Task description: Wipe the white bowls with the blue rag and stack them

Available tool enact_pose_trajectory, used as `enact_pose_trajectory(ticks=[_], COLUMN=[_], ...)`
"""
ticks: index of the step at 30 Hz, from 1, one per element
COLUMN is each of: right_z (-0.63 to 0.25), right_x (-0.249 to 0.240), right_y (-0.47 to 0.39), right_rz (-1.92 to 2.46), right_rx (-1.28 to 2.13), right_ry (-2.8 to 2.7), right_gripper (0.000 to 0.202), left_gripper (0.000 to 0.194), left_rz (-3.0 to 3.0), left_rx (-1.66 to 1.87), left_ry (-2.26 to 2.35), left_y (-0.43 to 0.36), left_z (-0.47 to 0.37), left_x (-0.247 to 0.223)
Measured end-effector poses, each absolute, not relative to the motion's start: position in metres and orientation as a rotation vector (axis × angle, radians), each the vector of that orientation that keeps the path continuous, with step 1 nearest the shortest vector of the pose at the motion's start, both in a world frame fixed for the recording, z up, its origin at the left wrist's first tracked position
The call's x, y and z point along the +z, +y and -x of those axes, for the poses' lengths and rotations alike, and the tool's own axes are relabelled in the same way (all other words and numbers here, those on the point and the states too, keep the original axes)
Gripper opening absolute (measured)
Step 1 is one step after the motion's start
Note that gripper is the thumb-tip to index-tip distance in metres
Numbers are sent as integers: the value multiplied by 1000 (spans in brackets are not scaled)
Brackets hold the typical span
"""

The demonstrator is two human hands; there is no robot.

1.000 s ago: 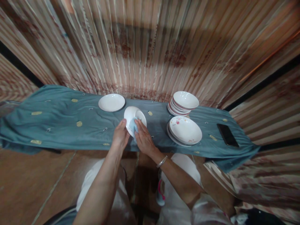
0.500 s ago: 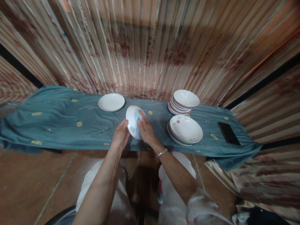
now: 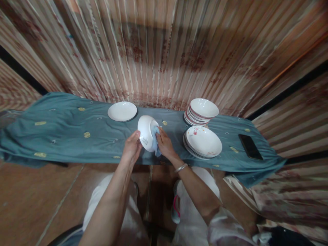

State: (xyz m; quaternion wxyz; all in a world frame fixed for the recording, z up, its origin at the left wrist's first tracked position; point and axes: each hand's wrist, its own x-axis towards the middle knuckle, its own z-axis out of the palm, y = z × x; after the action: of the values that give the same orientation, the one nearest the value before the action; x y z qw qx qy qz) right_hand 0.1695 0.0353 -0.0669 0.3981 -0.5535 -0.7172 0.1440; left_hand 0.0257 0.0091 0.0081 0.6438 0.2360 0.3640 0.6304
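A white bowl (image 3: 145,131) is held tilted on its side above the table's front edge, its outer side and base turned toward me. My left hand (image 3: 132,145) is closed on the bowl's left rim, thumb on the outside. On the other side, my right hand (image 3: 164,142) grips a light blue cloth (image 3: 155,136) and presses it against the bowl's right edge. Part of the cloth hangs below the fingers. A silver bangle circles my right wrist.
A white plate (image 3: 122,111) lies at the back of the cloth-covered table (image 3: 69,136). To the right stand a stack of bowls (image 3: 204,108) and, nearer, a stack of floral plates (image 3: 204,141). A black phone (image 3: 250,146) lies at the far right. A pleated curtain hangs behind.
My right hand has slid the cloth from the middle of the bowl's outer side to its right edge. My left hand keeps its place on the rim.
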Motion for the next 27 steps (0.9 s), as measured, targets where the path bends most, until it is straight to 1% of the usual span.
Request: enact_pose_trajectory(ticks=[5,9,14,19,23,27], right_z=[-172,-172,-166,-157,-152,-150], right_x=[-71,-68,-60,-54,-45,-30], right_y=[19,7,-8,-18,-18,-10], right_rz=[1413,1314,1206,1133,1114,1145], right_rx=[330,325,331,251,186,110], right_ry=[-1844,-1826,-1857,-1920,-1960,-2004], right_gripper=[48,45,48,52,56,52], left_gripper=[22,23,22,28,29,28], left_rz=[-497,-497,-487,-528,-552,-606], left_rx=[1439,1481,1522,1533,1511,1457], left_ry=[833,852,862,838,832,837], left_y=[12,16,18,20,21,18], left_z=[-25,-26,-29,-30,-28,-28], left_x=[8,3,0,0,-1,1])
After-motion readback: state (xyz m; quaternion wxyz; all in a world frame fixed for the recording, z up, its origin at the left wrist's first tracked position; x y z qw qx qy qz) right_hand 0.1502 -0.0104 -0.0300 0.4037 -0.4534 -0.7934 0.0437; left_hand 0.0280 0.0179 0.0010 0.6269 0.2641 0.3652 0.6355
